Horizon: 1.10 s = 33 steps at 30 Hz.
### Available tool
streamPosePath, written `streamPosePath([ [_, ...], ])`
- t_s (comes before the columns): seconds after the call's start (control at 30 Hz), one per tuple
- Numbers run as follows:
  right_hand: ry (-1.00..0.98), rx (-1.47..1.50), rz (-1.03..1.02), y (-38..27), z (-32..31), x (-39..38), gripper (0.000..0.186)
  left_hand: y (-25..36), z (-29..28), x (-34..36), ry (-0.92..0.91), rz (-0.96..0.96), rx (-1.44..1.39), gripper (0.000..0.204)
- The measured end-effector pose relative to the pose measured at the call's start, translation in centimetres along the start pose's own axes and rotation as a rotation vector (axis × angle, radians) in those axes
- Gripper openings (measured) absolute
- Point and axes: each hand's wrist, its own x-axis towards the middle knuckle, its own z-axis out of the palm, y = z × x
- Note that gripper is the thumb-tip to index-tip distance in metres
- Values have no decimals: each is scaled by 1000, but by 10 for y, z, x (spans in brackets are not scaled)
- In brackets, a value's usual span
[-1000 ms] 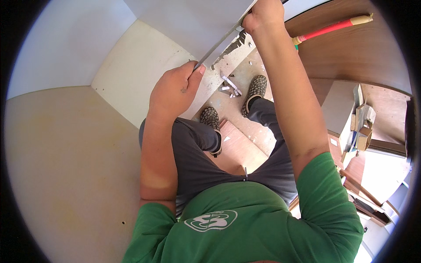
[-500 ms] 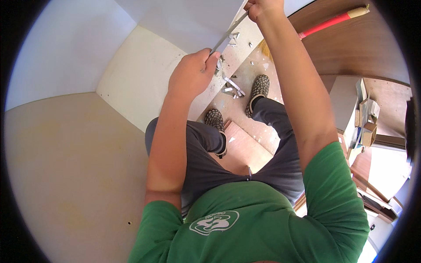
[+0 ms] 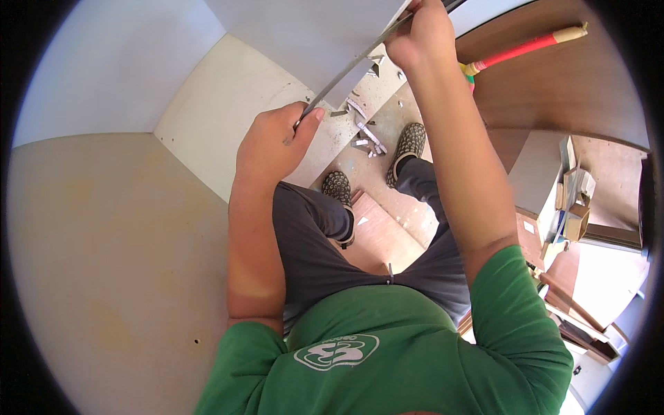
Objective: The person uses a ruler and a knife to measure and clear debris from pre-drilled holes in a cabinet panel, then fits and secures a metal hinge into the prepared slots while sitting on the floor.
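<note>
left hand (image 3: 273,144) low, clasping grey strip (image 3: 353,63) | right hand (image 3: 425,38) higher, forearm (image 3: 472,152) outstretched

We've got the strip (image 3: 351,67), long, thin and dark grey, slanting from lower left to upper right! One end sits in the grip of the left hand (image 3: 275,142), the other in the right hand (image 3: 425,38), its middle bare, running along the edge of the upright pale panel (image 3: 294,38). Whether they touch, we can't tell.
</note>
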Motion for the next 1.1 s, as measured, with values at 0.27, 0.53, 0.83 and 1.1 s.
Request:
streamPosePath([
  [0.27, 149, -659, -160, 17, 6, -68, 39, -7, 7, 2, 2, 57, -10, 36],
  [0.53, 106, -707, -192, 14, -25, -31, 32, -7, 16, 10, -3, 66, 48, 35],
  [0.83, 39, -760, -137, 12, -29, -22, 37, -4, 23, 16, 41, 22, 111, 36],
  [1.1, 56, -728, -171, 15, -30, -29, 40, -9, 13, 14, -7, 69, 115, 36],
])
